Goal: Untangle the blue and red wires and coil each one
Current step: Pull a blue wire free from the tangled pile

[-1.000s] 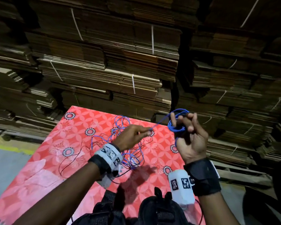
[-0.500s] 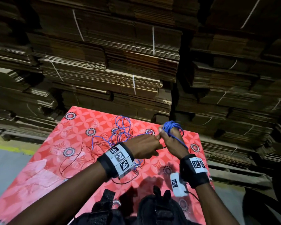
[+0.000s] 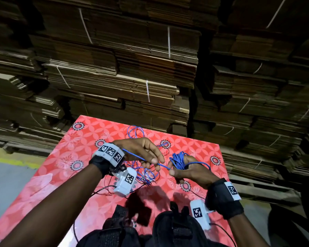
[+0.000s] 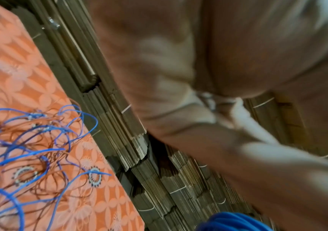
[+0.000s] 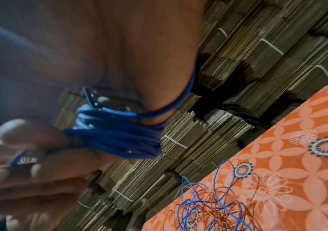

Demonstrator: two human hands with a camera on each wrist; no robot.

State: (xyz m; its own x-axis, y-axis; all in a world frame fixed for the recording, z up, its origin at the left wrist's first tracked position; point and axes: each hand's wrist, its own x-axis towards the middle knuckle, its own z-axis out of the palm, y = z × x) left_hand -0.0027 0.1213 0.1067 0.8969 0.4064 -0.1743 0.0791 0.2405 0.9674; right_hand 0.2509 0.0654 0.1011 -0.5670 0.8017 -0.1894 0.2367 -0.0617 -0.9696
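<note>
The coiled part of the blue wire (image 3: 179, 159) is wound round the fingers of my right hand (image 3: 185, 171), which grips it above the table's right side. The right wrist view shows this blue bundle (image 5: 117, 131) tight round the fingers. From it a straight blue strand (image 3: 141, 157) runs left through my left hand (image 3: 156, 162), pinched between thumb and fingers. Below the hands the loose rest of the blue wire (image 3: 146, 174) lies tangled with the thin red wire (image 4: 17, 125) on the cloth. The same tangle (image 5: 208, 207) is visible in the right wrist view.
The table carries a red flowered cloth (image 3: 61, 166). Tall stacks of flattened cardboard (image 3: 132, 68) stand close behind it and to the right. A grey floor with a yellow line (image 3: 7, 164) lies to the left. A black harness (image 3: 177, 229) sits at the bottom edge.
My right hand came down and turned over with the coil. The hands met, then the left hand drew back a little to the left, leaving a strand stretched between them.
</note>
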